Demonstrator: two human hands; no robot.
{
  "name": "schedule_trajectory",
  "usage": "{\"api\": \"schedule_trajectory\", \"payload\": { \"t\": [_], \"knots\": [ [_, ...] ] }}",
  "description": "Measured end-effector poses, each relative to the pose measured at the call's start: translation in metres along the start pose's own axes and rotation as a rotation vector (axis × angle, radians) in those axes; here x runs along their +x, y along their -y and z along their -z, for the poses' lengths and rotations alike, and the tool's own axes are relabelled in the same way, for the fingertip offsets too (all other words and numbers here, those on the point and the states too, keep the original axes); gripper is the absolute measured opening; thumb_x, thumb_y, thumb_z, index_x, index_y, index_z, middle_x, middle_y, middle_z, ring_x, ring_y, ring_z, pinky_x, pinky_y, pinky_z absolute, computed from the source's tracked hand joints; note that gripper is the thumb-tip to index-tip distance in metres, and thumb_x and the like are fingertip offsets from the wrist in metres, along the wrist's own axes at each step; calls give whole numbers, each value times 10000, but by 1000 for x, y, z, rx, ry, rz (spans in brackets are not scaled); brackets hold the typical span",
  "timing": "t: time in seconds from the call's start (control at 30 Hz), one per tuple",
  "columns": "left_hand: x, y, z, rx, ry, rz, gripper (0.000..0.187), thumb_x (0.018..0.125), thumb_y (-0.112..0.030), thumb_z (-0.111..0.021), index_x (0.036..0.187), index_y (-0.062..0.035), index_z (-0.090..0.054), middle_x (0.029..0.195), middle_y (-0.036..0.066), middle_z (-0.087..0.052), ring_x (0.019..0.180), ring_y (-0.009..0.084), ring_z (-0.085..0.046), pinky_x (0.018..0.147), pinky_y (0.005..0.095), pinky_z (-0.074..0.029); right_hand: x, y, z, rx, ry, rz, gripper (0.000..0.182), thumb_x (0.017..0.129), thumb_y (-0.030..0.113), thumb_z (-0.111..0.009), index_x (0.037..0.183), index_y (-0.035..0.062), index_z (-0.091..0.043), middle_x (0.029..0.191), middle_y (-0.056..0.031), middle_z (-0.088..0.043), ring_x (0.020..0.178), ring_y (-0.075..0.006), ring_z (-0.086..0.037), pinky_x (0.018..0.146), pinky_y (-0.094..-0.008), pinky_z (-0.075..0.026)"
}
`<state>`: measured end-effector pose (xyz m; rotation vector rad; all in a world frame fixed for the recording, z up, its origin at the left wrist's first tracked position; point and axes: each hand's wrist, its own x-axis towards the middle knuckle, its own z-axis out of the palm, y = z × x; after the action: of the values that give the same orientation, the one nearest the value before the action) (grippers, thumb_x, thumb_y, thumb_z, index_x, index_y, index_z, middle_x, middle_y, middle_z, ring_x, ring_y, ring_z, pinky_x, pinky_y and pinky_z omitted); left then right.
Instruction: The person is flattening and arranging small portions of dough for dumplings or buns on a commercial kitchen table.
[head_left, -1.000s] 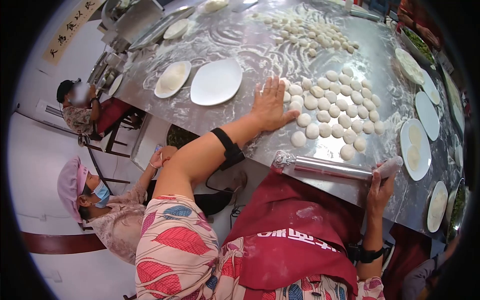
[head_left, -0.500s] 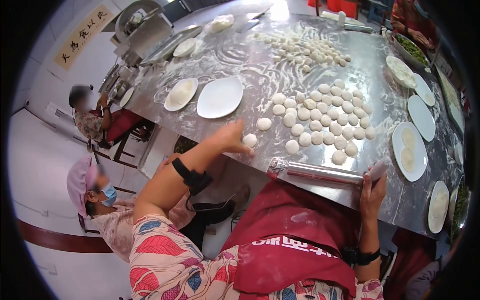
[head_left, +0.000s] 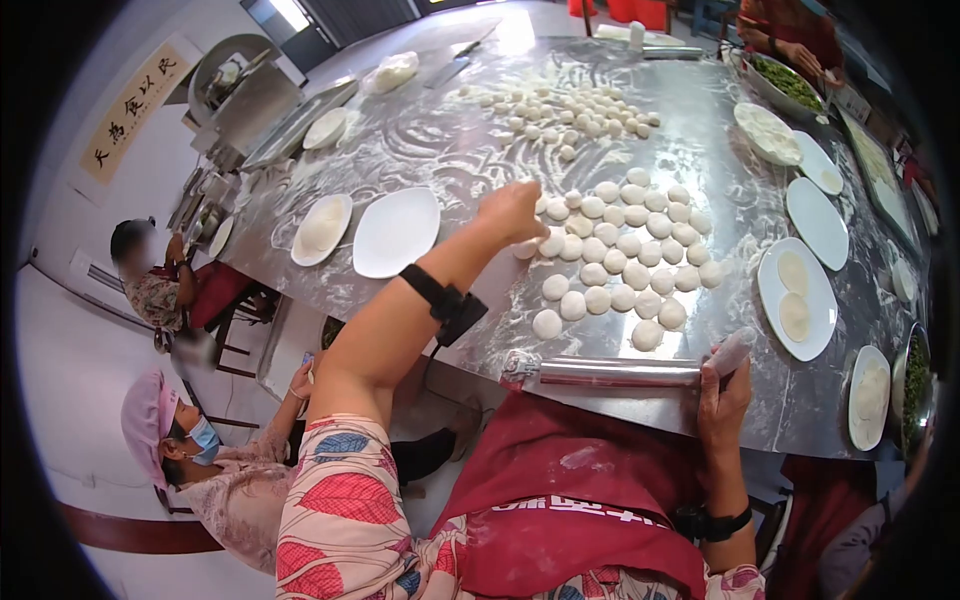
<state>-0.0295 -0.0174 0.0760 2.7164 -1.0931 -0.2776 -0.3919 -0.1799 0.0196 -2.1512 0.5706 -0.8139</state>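
Note:
My left hand [head_left: 514, 212] is at the left edge of the group of flattened dough rounds [head_left: 628, 245], its fingers curled together; what they hold is hidden. A round partly shows beside the fingers. My right hand [head_left: 724, 398] grips the right handle of a metal rolling pin [head_left: 620, 372], which lies along the table's near edge, below the rounds.
On the floured metal table [head_left: 450, 330] are small dough balls [head_left: 580, 115], an empty white plate [head_left: 397, 232] and a plate with wrappers [head_left: 797, 300]. A bowl of green filling [head_left: 915, 390] stands right. Other people are at left and top right.
My left hand has moved up and right to the group, and its fingers have drawn together. Two separate rounds near it no longer show where they lay. The view has shifted.

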Motion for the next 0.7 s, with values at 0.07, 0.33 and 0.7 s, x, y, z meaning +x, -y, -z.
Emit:
{"api": "schedule_trajectory", "payload": {
  "t": [0.07, 0.33, 0.7],
  "knots": [
    [17, -8, 7, 27, -14, -76, 551, 694, -289, -766, 1157, -63, -569, 1100, 153, -613, 1063, 322, -578, 879, 411, -468, 1, 2, 0, 6, -7, -8, 376, 948, 305, -564, 1127, -22, -516, 976, -133, -592, 875, -230, -603, 777, -338, -473],
    [69, -17, -34, -72, -9, -298, 300, 739, -195, -684, 1021, -97, -657, 1013, 146, -627, 983, 318, -602, 838, 411, -476, 1, 5, -1, 11, -24, 25, 347, 921, 236, -593, 1129, -27, -504, 932, -169, -595, 818, -305, -602, 731, -384, -475],
    [-86, 51, -20, -144, -4, -252, 278, 658, -117, -729, 900, -18, -635, 894, 128, -591, 794, 295, -612, 710, 382, -491, -4, -9, -4, -3, -30, 7, 348, 953, 265, -563, 1145, -19, -502, 1028, -129, -588, 907, -218, -599, 810, -335, -472]
  ]
}}
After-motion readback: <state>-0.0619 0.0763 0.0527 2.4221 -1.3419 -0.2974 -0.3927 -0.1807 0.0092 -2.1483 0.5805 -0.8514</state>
